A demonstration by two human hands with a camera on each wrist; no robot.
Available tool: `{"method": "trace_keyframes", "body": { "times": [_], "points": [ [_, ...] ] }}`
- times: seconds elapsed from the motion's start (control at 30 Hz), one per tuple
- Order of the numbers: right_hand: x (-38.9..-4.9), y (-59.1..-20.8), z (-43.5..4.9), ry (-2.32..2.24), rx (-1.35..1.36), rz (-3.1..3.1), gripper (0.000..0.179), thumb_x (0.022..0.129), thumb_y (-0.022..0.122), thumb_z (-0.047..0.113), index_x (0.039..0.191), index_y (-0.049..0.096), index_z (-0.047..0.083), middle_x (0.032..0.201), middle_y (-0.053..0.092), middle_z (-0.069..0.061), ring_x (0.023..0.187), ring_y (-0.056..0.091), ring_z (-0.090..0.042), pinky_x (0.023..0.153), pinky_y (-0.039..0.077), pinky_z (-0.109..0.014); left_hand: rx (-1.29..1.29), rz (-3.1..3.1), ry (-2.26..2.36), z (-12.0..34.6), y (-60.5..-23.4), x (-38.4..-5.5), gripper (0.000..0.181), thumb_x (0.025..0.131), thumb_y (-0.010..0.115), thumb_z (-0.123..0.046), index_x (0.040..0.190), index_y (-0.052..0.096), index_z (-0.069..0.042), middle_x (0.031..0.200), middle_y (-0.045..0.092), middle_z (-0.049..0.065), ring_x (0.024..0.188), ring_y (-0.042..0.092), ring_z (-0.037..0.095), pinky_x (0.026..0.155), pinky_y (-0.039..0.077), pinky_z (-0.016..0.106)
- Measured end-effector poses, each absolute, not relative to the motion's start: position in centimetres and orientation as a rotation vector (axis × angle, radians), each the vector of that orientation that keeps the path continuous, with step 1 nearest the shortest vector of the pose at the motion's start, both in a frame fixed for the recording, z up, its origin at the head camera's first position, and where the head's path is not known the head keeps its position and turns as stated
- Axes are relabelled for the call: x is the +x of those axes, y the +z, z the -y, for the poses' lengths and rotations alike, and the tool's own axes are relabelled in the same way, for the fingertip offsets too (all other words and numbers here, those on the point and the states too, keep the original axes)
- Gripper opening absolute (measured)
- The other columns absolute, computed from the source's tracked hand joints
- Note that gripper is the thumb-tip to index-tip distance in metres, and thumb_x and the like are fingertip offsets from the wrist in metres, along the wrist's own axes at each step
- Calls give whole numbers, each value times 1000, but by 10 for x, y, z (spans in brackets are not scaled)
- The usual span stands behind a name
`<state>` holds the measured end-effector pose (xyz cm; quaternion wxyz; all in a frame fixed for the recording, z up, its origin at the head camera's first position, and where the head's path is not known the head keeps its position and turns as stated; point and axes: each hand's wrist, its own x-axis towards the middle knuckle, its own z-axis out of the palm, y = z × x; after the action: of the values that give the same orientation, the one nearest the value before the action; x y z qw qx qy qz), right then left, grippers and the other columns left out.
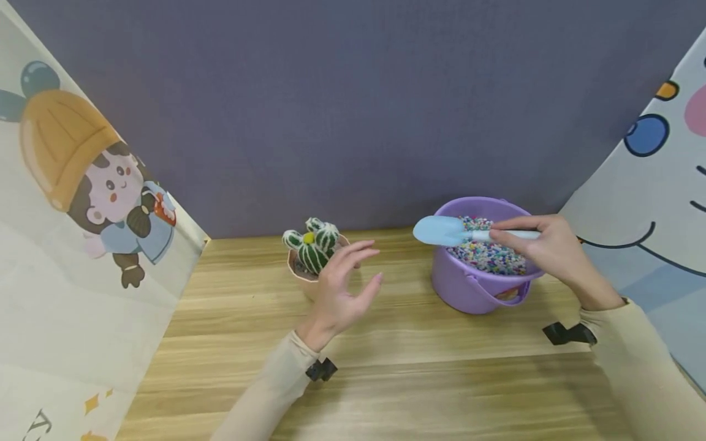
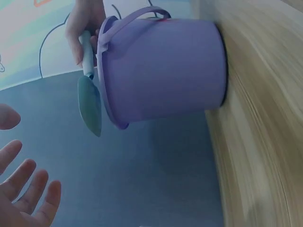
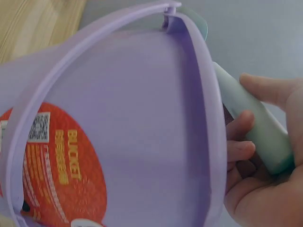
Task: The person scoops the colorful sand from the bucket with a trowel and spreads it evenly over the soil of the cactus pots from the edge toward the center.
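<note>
My right hand [image 1: 543, 245] grips the pale handle of a light-blue toy shovel [image 1: 439, 231] above a purple bucket [image 1: 460, 288]. Small multicolored beads [image 1: 496, 257] fill part of the bucket. The shovel's blade reaches past the bucket's left rim, and no beads can be made out on it. In the right wrist view, fingers and thumb wrap the shovel handle [image 3: 255, 118] beside the rim. My left hand [image 1: 339, 294] is held with fingers spread and holds nothing. It is nearest to a potted cactus [image 1: 314, 254], partly covering its pot; whether it touches the pot I cannot tell.
The pot and bucket stand on a wood-grain table [image 1: 386, 392] against a grey-blue back wall [image 1: 353, 110]. Cartoon-printed panels [image 1: 66, 294] close off the left and right sides. The bucket's handle [image 1: 504, 297] hangs down at its front.
</note>
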<state>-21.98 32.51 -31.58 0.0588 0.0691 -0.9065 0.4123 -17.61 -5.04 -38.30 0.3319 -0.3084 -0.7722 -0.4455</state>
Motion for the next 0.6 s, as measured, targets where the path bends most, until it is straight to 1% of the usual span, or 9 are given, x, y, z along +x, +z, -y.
{"method": "trace_keyframes", "body": {
  "times": [0.07,0.13,0.2,0.23,0.33,0.37,0.43,0.53,0.6],
  "points": [
    [-219,-316,-329,1236,185,2759,37,94,82,41,119,81,13,75,70,17,61,60,-9,50,45,-29,-784,2056,-1207,45,-383,-179,41,88,81,-13,127,73,-7,140,70,12,113,70,26,92,61,36],
    [-219,-317,-333,1226,159,2764,40,94,82,43,121,81,13,79,70,23,64,64,-8,52,48,-27,-757,2097,-1246,39,-385,-182,42,89,80,-15,129,72,-8,142,69,10,115,69,25,93,61,37],
    [-219,-319,-336,1222,144,2768,42,95,81,44,122,80,11,86,68,30,67,69,-6,57,52,-25,-735,2134,-1278,33,-387,-185,43,90,80,-17,131,71,-8,143,69,9,118,69,25,93,61,37],
    [-219,-320,-338,1213,136,2772,44,95,81,45,123,80,11,90,67,33,73,69,-3,62,53,-24,-725,2155,-1298,29,-388,-186,44,90,79,-18,132,71,-9,144,68,8,122,68,25,94,60,36],
    [-219,-322,-341,1187,119,2774,46,95,80,48,123,80,12,98,61,41,91,62,7,79,49,-24,-708,2210,-1347,19,-393,-189,45,92,79,-20,135,69,-10,147,66,7,129,65,24,97,59,33],
    [-219,-322,-343,1178,112,2771,47,95,79,49,123,80,12,98,60,42,96,59,10,85,46,-25,-704,2229,-1358,15,-395,-190,46,92,78,-21,136,69,-11,147,66,7,131,65,24,97,59,33],
    [-218,-323,-346,1164,100,2763,48,95,79,51,122,80,12,98,58,45,103,51,13,91,39,-26,-704,2270,-1377,9,-398,-192,47,93,78,-22,138,68,-12,148,65,6,133,63,23,99,59,34],
    [-215,-325,-351,1170,87,2746,49,95,79,50,123,80,10,99,59,45,104,50,14,91,38,-25,-713,2327,-1396,1,-400,-195,49,94,77,-23,140,66,-11,150,63,7,134,62,23,101,60,40],
    [-214,-327,-354,1161,78,2749,50,95,79,50,123,80,9,104,61,40,105,50,12,88,39,-23,-716,2359,-1409,-3,-400,-197,51,95,77,-25,142,65,-11,152,61,7,137,61,24,102,60,44]
  ]
}}
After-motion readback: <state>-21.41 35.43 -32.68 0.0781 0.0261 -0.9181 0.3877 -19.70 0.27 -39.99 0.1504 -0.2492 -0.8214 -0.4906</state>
